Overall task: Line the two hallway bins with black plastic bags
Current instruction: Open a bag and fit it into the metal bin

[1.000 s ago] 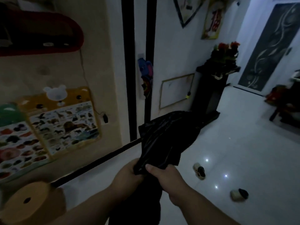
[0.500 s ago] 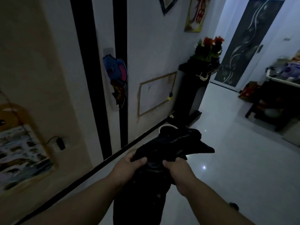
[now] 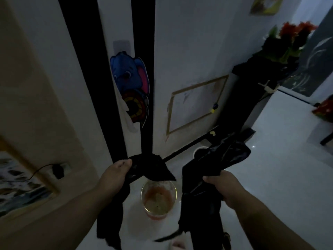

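Note:
A small orange bin (image 3: 158, 197) stands unlined on the white floor right below me, its round mouth facing up. My left hand (image 3: 115, 175) grips one black plastic bag (image 3: 153, 168) whose crumpled end hangs over the bin's far rim. My right hand (image 3: 221, 184) grips a second black plastic bag (image 3: 225, 156) that sticks up to the right and trails down past my wrist. A second, white-rimmed bin (image 3: 198, 152) shows against the wall further along, half hidden behind that bag.
The wall runs along the left with two black vertical strips (image 3: 142, 87), an elephant cutout (image 3: 129, 76) and a plugged-in socket (image 3: 57, 170). A dark stand (image 3: 243, 98) with red flowers (image 3: 292, 33) sits ahead. White tiled floor stretches to the right.
My hands have pulled apart, splitting the bundle into one bag per hand. I have walked forward and looked down, bringing the orange bin into sight beneath my hands.

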A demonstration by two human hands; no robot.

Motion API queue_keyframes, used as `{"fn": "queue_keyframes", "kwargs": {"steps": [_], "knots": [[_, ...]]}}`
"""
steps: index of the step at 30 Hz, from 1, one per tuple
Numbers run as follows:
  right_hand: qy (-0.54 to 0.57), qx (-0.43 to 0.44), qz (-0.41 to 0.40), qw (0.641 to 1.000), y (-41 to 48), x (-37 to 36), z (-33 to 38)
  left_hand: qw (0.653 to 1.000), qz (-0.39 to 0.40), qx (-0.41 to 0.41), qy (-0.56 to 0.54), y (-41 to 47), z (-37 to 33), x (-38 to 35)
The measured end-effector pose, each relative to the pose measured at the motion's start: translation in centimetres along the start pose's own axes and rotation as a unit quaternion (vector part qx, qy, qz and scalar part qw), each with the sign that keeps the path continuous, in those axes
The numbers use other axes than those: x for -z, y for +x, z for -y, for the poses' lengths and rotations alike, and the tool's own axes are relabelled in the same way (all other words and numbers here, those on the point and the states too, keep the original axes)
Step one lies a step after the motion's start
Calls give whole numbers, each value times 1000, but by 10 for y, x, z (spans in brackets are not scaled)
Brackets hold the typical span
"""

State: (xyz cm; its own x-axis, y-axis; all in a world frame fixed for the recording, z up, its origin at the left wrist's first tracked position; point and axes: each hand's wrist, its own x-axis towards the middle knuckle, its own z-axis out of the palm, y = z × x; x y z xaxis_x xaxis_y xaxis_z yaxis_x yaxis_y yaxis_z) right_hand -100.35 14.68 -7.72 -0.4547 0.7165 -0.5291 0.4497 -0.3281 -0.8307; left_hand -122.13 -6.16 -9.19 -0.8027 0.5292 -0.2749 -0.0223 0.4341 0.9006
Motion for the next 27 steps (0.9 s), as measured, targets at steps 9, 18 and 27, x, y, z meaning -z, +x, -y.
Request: {"fn": "queue_keyframes", "kwargs": {"steps": [9,18,27], "knots": [[-128,2,51,990,133,3,54,981,-42,77,175,87,17,-26],[-233,-19,85,969,210,-39,39,952,-26,163,257,145,137,4],[-280,-53,95,954,298,-93,-50,918,-27,268,291,215,276,-14]]}}
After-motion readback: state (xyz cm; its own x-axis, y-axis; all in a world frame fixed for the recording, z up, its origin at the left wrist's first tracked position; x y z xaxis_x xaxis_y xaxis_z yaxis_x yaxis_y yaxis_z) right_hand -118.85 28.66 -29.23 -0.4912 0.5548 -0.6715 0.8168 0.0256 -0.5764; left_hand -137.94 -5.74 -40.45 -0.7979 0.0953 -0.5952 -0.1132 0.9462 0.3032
